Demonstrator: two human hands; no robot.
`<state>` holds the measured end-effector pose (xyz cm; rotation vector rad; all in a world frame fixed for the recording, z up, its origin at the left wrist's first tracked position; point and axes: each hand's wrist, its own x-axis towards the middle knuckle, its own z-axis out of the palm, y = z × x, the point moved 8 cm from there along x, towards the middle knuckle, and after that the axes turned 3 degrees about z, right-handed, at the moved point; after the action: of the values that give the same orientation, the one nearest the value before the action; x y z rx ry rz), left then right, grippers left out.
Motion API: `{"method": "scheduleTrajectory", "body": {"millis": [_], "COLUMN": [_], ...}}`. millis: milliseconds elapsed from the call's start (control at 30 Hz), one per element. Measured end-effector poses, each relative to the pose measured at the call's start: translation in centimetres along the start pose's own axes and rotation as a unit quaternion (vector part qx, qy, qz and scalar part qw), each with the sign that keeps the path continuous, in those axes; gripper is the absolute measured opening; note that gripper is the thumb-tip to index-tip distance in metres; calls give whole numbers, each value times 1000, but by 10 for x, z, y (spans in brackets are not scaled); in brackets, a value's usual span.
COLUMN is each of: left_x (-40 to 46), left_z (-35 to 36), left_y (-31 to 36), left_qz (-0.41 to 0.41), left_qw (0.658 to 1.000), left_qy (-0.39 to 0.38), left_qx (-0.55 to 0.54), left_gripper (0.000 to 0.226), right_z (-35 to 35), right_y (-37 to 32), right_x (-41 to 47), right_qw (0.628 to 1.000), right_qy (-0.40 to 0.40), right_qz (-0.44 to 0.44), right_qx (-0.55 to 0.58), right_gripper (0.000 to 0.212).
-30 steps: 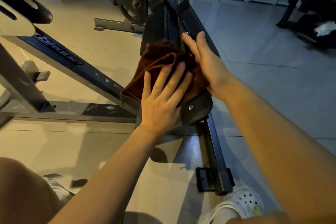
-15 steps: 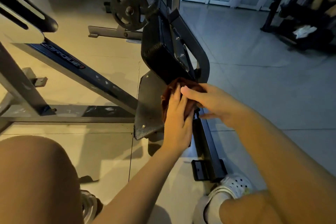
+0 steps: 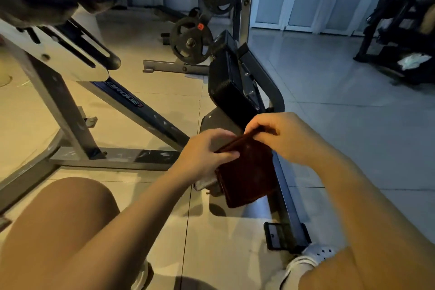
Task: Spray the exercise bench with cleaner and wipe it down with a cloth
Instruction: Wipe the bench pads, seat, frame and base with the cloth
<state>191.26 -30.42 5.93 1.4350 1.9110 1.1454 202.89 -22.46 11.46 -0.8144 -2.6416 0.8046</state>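
Note:
A dark brown cloth (image 3: 247, 172) hangs flat in the air in front of the low black bench pad (image 3: 229, 88). My left hand (image 3: 207, 155) pinches its upper left edge. My right hand (image 3: 275, 134) pinches the upper right corner with curled fingers. The cloth covers the near end of the bench's seat plate (image 3: 213, 122) and is lifted off the pad. No spray bottle is in view.
A grey machine frame (image 3: 70, 110) with a blue bar stands at left. Weight plates (image 3: 191, 41) hang on a rack behind the bench. A dark floor rail (image 3: 287, 209) runs toward my white shoe (image 3: 313, 256). My bare knees fill the bottom corners. Dark equipment (image 3: 400, 30) stands far right.
The cloth has come off the bench pad. Both hands drew it back toward me and spread it out between them. The view tilted upward.

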Motion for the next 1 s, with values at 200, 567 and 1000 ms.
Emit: {"method": "scheduleTrajectory", "body": {"millis": [200, 567, 1000], "left_x": [1, -13, 46], "left_z": [-25, -3, 0], "left_y": [10, 8, -2], "left_qz": [7, -13, -50], "left_qw": [998, 985, 989], "left_qy": [-33, -12, 84], "left_qx": [50, -172, -107], "left_gripper": [7, 4, 34], "right_z": [-12, 24, 3], "right_y": [7, 4, 26], "right_x": [-8, 16, 50], "right_qw": [994, 946, 992], "right_qy": [109, 28, -8], "right_qz": [19, 141, -66], "right_qx": [5, 290, 109], "right_gripper": [14, 12, 45]}}
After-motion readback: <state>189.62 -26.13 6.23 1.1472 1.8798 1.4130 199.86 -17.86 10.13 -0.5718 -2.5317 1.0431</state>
